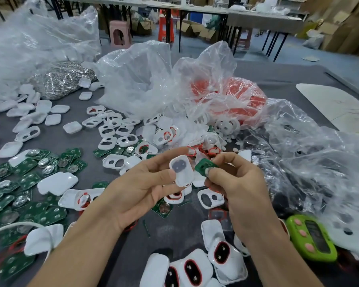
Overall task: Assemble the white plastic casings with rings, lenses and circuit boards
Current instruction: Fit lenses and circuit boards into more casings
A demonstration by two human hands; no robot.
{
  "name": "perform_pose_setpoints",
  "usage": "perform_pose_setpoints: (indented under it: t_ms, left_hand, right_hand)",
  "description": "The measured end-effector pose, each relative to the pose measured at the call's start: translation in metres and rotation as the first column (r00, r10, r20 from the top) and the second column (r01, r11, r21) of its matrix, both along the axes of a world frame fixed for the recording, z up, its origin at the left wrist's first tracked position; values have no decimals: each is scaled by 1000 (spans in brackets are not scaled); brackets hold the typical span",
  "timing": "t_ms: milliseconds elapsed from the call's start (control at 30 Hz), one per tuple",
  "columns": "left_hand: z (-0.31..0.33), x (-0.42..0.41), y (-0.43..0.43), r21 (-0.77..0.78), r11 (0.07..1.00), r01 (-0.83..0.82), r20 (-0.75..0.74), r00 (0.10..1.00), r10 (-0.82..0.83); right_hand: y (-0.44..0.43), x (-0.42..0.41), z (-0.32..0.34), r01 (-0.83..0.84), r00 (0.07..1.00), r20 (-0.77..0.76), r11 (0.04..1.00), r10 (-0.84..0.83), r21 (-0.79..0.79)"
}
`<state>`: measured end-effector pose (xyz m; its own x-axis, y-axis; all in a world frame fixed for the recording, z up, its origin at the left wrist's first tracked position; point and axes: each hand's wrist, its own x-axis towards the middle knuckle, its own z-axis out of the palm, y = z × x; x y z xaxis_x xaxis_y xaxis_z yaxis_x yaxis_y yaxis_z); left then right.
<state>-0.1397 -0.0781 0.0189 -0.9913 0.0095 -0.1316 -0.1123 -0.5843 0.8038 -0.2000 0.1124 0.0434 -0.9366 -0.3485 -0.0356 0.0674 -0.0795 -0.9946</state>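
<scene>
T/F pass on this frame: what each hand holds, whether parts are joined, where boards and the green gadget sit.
1. The left hand holds a white plastic casing. True.
2. The right hand pinches a red ring. False: it pinches a small green circuit board.
3. That board is seated in the held casing. False: they are side by side, not joined.
4. Loose green circuit boards lie left of the hands. True.
5. The lime-green device with pink buttons lies far left. False: lower right.

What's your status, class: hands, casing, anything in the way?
Left hand holds white casing. Right hand pinches green circuit board. Board beside casing, not yet in. Nothing between them.
</scene>
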Motion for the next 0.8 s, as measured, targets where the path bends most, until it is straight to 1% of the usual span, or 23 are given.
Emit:
perform_pose_setpoints:
  t_ms: [133,233,400,500,567,800]
  left_hand:
    - [-1,0,-1,18,1000,-14,11,1000,14]
    - [0,0,-2,51,999,10,10,1000,-11]
    - [0,0,-3,78,997,14,42,999,-17]
    - [1,1,-1,104,994,42,16,999,-44]
    - [2,1,0,98,993,68,-1,998,-68]
    - [3,0,2,82,993,80,11,997,-81]
  right_hand:
    - [3,-3,-3,29,999,37,999,-30,22]
    - [5,-5,0,-3,1000,-5,998,3,59]
    - [10,-6,4,-47,998,-40,998,49,30]
    - [12,-5,2,-20,990,-137,992,37,123]
    - [11,-4,2,10,980,-197,988,21,154]
    - [4,-1,1,6,966,-258,993,24,116]
